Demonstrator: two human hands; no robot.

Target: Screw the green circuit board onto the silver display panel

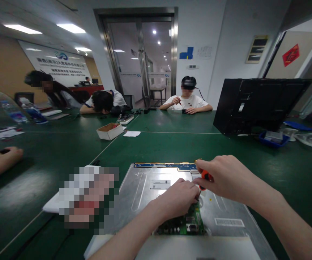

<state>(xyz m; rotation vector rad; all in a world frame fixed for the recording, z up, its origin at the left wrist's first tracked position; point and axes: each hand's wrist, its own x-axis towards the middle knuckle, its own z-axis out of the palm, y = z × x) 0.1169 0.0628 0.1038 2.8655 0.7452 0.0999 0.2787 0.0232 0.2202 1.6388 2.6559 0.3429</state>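
Head view: right hand [226,177] fingers closed round orange screwdriver [206,177]; left hand [179,198] fingers curled, pinching near tip above green circuit board [184,224]; board on metal panel [145,191], on green worktop [172,144].

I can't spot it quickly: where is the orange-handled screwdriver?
The screwdriver is in the right hand, low centre-right, above the green circuit board beside the left hand.

Single head-worn view, facing forward and down, close over the green table [156,144], far doorway visible
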